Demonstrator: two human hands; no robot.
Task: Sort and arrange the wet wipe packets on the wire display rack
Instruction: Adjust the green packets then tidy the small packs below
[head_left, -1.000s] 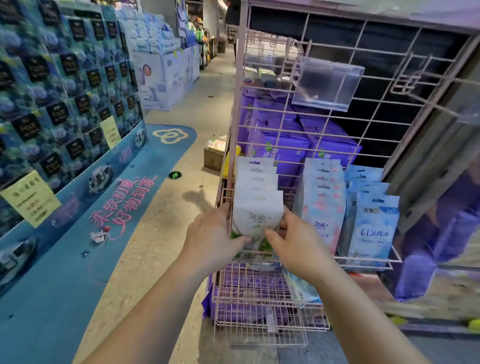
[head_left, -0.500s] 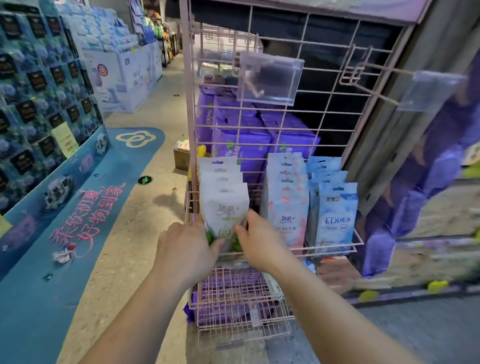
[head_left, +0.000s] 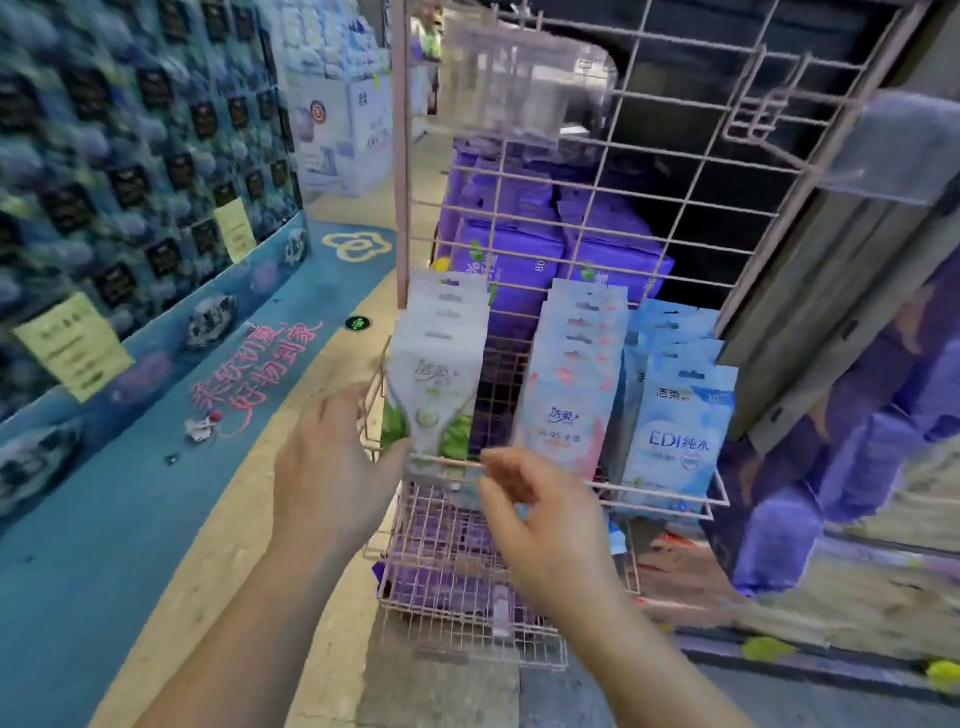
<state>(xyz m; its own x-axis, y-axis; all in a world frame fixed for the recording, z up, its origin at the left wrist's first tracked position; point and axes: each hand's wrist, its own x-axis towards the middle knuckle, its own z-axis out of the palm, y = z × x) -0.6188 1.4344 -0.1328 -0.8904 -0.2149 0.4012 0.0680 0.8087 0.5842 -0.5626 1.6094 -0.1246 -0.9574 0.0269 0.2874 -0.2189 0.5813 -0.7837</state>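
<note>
Just past your fingertips the pink wire rack (head_left: 524, 597) carries white-and-green packets (head_left: 434, 374), beside them pale pink floral packets (head_left: 569, 395), then light blue packets (head_left: 678, 431); purple packs (head_left: 511, 244) behind.

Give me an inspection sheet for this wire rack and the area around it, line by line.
Surface: pink wire display rack with a front shelf rail and a lower wire basket.
Job's things: three rows of packets stand on the shelf: green-and-white packets, pink packets, blue packets.
Clutter: purple packs stacked behind the wire; purple items in the basket.
Hands: left hand open beside the green-and-white row, touching or nearly so; right hand in front of the shelf rail, fingers loosely curled, holding nothing.
Cables: nothing seen.
Surroundings: shop aisle, blue floor graphic, wall of boxed goods with yellow tags.
</note>
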